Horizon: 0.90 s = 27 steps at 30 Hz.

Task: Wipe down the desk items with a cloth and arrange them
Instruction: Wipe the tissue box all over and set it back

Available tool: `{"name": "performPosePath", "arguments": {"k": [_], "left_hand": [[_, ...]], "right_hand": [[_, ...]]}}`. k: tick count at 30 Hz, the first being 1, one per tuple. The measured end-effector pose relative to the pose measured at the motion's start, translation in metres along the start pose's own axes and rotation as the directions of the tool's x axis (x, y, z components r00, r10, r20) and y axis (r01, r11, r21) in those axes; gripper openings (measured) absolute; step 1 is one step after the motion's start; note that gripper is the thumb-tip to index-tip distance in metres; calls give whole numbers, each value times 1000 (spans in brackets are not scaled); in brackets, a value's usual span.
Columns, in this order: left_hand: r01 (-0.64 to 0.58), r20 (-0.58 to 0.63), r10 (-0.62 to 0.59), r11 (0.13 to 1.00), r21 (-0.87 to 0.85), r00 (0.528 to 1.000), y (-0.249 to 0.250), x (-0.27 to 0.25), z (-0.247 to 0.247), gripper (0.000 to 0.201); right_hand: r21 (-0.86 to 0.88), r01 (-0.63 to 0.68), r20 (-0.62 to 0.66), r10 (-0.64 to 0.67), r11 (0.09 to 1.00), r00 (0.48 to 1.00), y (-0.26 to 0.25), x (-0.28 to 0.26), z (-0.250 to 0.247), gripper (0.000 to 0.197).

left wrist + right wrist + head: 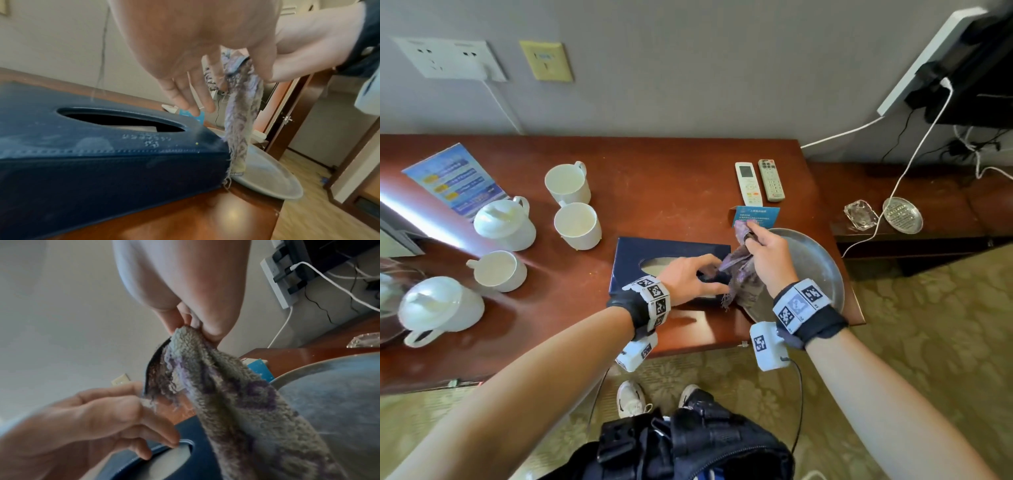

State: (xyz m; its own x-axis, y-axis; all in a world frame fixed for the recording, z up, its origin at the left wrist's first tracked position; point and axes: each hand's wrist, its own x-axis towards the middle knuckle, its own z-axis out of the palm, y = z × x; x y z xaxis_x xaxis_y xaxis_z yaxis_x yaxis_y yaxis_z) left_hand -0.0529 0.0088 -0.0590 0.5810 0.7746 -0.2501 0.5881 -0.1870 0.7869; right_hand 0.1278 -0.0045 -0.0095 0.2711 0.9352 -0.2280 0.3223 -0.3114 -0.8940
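A frayed purple-grey cloth [743, 277] [238, 121] [236, 402] hangs above the right end of a dark blue tissue box [637, 260] [102, 146] [197, 434]. My right hand [750, 233] [191, 327] pinches the cloth's top corner. My left hand [717, 275] [240, 71] [144, 418] hovers over the box with its fingers spread. The cloth's edge hangs between its thumb and forefinger, and one fingertip touches the rim of the box's slot. The cloth's lower end drapes onto a round metal tray [815, 260] [267, 178] [329, 394].
On the red-brown desk [551, 342] stand three white cups [578, 224], two lidded cups [503, 219], a blue leaflet [453, 178], two remotes [748, 183] and a blue card [756, 214]. A glass ashtray [859, 214] and a metal dish [902, 215] sit on the lower shelf, with cables behind.
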Motion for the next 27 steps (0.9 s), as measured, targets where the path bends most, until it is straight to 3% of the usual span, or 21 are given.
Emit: {"name": "performPosePath", "arguments": {"k": [3, 5, 11, 15, 18, 21, 24, 27], "left_hand": [[23, -109, -38, 990, -140, 993, 4, 2, 1, 14], [30, -183, -84, 960, -277, 980, 5, 4, -1, 8], [14, -188, -155, 805, -593, 970, 16, 2, -8, 14], [49, -166, -198, 772, -634, 966, 17, 2, -7, 23], [69, -216, -245, 796, -601, 945, 11, 4, -5, 26], [152, -252, -301, 864, -480, 920, -7, 4, -7, 24], [263, -265, -329, 931, -255, 907, -26, -4, -14, 17], [298, -341, -292, 954, -37, 893, -47, -16, -25, 25]], "right_hand": [[42, -21, -24, 22, 999, 999, -8, 3, 8, 43], [42, -16, -22, 17, 999, 1000, -9, 1, 12, 43], [115, -101, 76, 92, 988, 993, 5, -5, 14, 53], [259, -210, 242, 148, 943, 959, 17, -7, 14, 94], [-74, -143, 346, 160, 987, 924, 14, -15, 20, 97], [-429, 61, 407, 132, 901, 904, 28, -14, 31, 87], [-563, 206, 464, 99, 800, 880, 52, -12, 40, 81], [-658, 262, 400, 32, 706, 916, 68, -16, 51, 73]]}}
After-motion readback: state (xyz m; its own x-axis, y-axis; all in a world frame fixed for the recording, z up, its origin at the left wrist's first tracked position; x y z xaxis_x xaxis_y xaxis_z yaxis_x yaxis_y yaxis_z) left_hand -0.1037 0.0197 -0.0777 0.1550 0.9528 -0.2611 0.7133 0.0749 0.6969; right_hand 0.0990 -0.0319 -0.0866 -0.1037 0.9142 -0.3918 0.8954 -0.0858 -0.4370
